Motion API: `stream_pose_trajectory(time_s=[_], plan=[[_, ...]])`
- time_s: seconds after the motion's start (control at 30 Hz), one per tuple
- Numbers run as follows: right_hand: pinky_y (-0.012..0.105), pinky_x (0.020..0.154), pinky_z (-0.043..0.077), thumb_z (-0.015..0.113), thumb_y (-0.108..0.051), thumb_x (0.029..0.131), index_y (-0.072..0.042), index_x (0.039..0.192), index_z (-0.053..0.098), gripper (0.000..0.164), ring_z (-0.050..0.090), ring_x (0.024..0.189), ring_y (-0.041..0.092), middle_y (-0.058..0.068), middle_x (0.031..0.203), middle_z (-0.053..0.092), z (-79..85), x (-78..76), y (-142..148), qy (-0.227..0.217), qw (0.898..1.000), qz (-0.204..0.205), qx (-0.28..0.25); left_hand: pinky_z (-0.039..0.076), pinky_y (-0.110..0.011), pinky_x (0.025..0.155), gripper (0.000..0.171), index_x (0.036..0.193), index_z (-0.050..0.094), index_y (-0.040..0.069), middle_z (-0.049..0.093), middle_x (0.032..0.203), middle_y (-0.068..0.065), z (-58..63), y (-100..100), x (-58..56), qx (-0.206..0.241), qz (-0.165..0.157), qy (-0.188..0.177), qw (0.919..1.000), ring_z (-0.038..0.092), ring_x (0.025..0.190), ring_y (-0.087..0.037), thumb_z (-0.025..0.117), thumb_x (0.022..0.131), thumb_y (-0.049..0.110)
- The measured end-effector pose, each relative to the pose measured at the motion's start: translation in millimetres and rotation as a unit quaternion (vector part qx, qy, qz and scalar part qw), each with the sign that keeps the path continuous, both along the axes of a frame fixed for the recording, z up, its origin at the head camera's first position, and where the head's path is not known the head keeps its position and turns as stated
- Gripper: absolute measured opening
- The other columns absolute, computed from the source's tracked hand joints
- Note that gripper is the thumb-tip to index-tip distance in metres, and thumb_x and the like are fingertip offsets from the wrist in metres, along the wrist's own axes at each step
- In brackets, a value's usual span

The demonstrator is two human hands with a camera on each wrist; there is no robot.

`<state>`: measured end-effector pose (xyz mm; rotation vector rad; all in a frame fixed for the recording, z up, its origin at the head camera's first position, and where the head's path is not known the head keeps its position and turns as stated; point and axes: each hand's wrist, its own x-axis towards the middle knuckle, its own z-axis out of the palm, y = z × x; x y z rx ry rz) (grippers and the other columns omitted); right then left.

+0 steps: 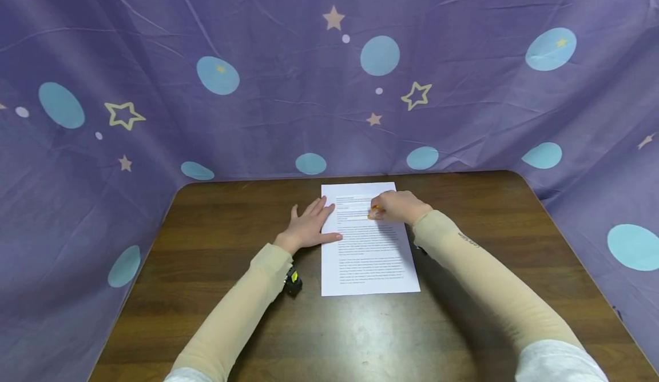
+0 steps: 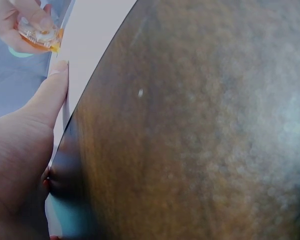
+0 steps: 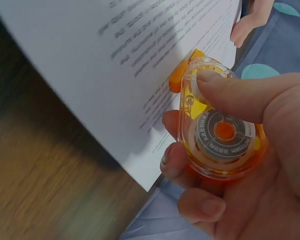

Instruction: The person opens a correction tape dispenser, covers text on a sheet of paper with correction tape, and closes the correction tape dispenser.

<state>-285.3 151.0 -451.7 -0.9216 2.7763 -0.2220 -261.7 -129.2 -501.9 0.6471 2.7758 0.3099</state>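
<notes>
A printed sheet of paper [image 1: 370, 267] lies on the table, lines of text running down it. My left hand [image 1: 309, 226] rests with fingers spread on the sheet's left edge. On the upper right part of the page, my right hand [image 1: 396, 206] grips a correction tape [image 3: 222, 132]. Its case is clear and orange, with a grey reel inside. In the right wrist view the thumb presses along its top and the other fingers curl beneath. The orange tip [image 3: 179, 75] is right at the printed lines. From the left wrist, the correction tape [image 2: 40, 35] shows beyond my left thumb.
The brown wooden table [image 1: 221, 222] has rounded back corners. A purple curtain [image 1: 288, 113] with stars and blue spots hangs directly behind it and along both sides. A small black device [image 1: 293, 282] sits at my left wrist.
</notes>
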Motion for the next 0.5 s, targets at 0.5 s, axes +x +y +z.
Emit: stream_pose_trajectory(time_s=[0.5], plan=[[0.045,0.07,0.054,0.075,-0.023,0.098,-0.018,0.101,0.076,0.006,0.062,0.082,0.018,-0.001,0.098,0.071,-2.8,-2.6,23,-0.007,1.0,-0.019,0.007,0.003,-0.075,0.118,0.096,0.167,0.025,0.019,0.007,0.175,-0.01,-1.5,-1,-1.0,0.006,-0.002,0.003,1.0,0.007,0.162,-0.027,0.058,0.094,0.072]])
